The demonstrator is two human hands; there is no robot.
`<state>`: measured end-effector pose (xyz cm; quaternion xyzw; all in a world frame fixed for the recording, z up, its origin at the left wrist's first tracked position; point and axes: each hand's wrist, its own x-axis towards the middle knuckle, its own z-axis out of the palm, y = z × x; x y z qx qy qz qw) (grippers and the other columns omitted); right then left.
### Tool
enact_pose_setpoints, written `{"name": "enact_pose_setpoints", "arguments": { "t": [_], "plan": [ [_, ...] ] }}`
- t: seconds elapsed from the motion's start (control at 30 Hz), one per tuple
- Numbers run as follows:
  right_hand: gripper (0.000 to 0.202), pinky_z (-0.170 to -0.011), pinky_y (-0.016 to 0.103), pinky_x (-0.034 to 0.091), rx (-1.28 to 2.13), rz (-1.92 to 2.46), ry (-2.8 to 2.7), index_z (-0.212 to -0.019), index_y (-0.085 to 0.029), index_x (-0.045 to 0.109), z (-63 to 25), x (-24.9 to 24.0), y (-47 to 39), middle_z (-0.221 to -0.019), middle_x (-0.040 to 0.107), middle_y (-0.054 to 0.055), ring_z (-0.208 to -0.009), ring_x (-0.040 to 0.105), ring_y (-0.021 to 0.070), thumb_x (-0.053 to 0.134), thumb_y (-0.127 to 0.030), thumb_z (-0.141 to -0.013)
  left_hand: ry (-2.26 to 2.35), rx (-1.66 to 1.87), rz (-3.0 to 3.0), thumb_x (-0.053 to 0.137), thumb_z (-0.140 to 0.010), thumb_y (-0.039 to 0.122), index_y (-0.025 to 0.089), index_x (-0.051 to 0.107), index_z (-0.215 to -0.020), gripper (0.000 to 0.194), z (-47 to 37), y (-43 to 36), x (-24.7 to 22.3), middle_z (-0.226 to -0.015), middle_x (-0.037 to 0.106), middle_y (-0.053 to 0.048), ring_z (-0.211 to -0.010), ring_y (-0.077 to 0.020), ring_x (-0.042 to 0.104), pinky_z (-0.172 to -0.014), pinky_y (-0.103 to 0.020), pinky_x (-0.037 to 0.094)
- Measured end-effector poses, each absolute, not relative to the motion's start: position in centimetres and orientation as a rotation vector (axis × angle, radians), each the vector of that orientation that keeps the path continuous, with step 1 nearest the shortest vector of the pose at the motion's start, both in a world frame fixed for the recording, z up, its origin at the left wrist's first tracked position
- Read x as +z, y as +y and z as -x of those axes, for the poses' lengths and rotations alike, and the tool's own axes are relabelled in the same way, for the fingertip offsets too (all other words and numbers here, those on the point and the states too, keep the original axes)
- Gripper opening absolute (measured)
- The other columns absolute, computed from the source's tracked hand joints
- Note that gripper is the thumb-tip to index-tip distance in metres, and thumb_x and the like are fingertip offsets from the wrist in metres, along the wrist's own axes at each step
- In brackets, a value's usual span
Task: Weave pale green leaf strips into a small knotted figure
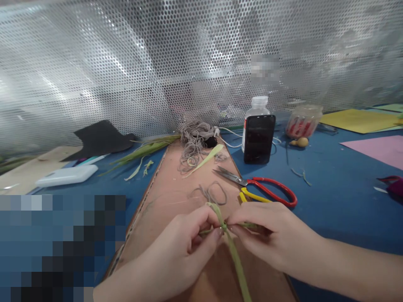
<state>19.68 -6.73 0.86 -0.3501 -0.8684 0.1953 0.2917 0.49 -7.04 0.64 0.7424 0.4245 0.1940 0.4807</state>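
Observation:
A long pale green strip of leaf (236, 261) runs toward me and bends over at the top, with a small knot where other green strips cross it. My left hand (192, 243) pinches the strip just left of the knot between thumb and fingers. From the other side, my right hand (267, 235) pinches a green strip right at the knot. Both hands hover over a brown cardboard piece (163, 235). Just beyond my right hand lie scissors (267, 188) with red and yellow handles, blades pointing left.
Grey string (197, 136) lies bundled at the cardboard's far end. Behind the scissors a black phone (260, 140) leans on a bottle (259, 102). Further right are a jar (304, 121), a small gourd (302, 142) and coloured paper (359, 120). A white case (67, 175) sits left.

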Motion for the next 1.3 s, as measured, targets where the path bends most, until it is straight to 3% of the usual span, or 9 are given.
{"name": "enact_pose_setpoints", "arguments": {
  "t": [0.43, 0.73, 0.83, 0.93, 1.0, 1.07, 1.17, 1.3],
  "plan": [
    [0.016, -0.048, 0.017, 0.034, 0.412, 0.988, -2.354, -0.077, -0.018, 0.060, -19.7, 0.5, -6.7, -0.060, 0.056, -0.002, -0.049, 0.040, 0.0069, 0.045, -0.012, -0.079, 1.144, 0.531, -1.702, 0.044, -0.083, 0.028, 0.019, 0.051, -0.076, 0.013, -0.6, -6.6, 0.3, -0.062, 0.048, 0.005, -0.058, -0.0096, 0.046, -0.053, -0.018, 0.032],
    [0.020, -0.045, 0.018, 0.029, 0.400, 1.022, -2.386, -0.064, -0.019, 0.053, -19.8, 0.5, -6.7, -0.052, 0.039, -0.006, -0.047, 0.033, 0.0068, 0.042, -0.012, -0.080, 1.160, 0.501, -1.637, 0.047, -0.082, 0.032, 0.019, 0.057, -0.079, 0.017, -0.6, -6.6, 0.5, -0.065, 0.057, 0.002, -0.058, -0.0110, 0.048, -0.053, -0.020, 0.031],
    [0.018, -0.052, 0.019, 0.034, 0.356, 0.988, -2.390, -0.075, -0.019, 0.058, -20.0, 0.2, -6.6, -0.059, 0.049, -0.003, -0.053, 0.042, 0.0083, 0.042, -0.014, -0.083, 1.167, 0.539, -1.601, 0.048, -0.081, 0.030, 0.019, 0.057, -0.078, 0.015, -0.5, -6.5, 0.5, -0.062, 0.054, 0.004, -0.057, -0.0098, 0.045, -0.052, -0.019, 0.030],
    [0.016, -0.073, 0.027, 0.039, 0.147, 0.989, -2.309, -0.093, -0.019, 0.057, -20.0, 0.4, -6.6, -0.085, 0.056, 0.005, -0.079, 0.050, 0.0144, 0.048, -0.015, -0.081, 1.118, 0.647, -1.551, 0.048, -0.082, 0.025, 0.018, 0.058, -0.076, 0.014, -0.6, -6.3, 0.6, -0.068, 0.055, 0.003, -0.062, -0.0094, 0.047, -0.059, -0.018, 0.035],
    [0.017, -0.079, 0.032, 0.037, -0.056, 0.978, -2.214, -0.093, -0.017, 0.056, -20.0, 0.6, -6.6, -0.094, 0.054, 0.008, -0.087, 0.048, 0.0179, 0.053, -0.014, -0.076, 1.105, 0.709, -1.493, 0.049, -0.081, 0.025, 0.017, 0.058, -0.075, 0.014, -0.6, -6.2, 0.6, -0.067, 0.055, 0.003, -0.061, -0.0084, 0.046, -0.058, -0.017, 0.036],
    [0.008, -0.074, 0.032, 0.037, -0.167, 0.915, -2.188, -0.081, -0.016, 0.054, -19.9, 0.7, -6.7, -0.084, 0.055, 0.006, -0.080, 0.047, 0.0174, 0.054, -0.012, -0.075, 1.082, 0.707, -1.345, 0.050, -0.081, 0.028, 0.017, 0.057, -0.075, 0.015, -0.8, -6.1, 0.5, -0.053, 0.046, 0.006, -0.046, -0.0056, 0.037, -0.044, -0.015, 0.030],
    [0.005, -0.068, 0.031, 0.038, -0.104, 0.870, -2.287, -0.073, -0.016, 0.053, -19.9, 0.2, -6.8, -0.070, 0.055, 0.003, -0.070, 0.046, 0.0162, 0.052, -0.015, -0.078, 0.939, 0.680, -1.065, 0.046, -0.083, 0.030, 0.019, 0.052, -0.077, 0.013, -1.0, -6.2, -0.2, -0.039, 0.028, 0.010, -0.034, -0.0049, 0.019, -0.035, -0.015, 0.019],
    [0.002, -0.070, 0.028, 0.041, 0.163, 0.923, -2.312, -0.081, -0.017, 0.055, -19.8, -0.7, -6.5, -0.079, 0.058, 0.003, -0.076, 0.050, 0.0152, 0.053, -0.017, -0.080, 0.839, 0.660, -1.073, 0.047, -0.084, 0.028, 0.017, 0.051, -0.076, 0.014, -1.1, -6.4, -0.9, -0.040, 0.040, 0.008, -0.038, -0.0050, 0.033, -0.043, -0.016, 0.028]
  ]
}}
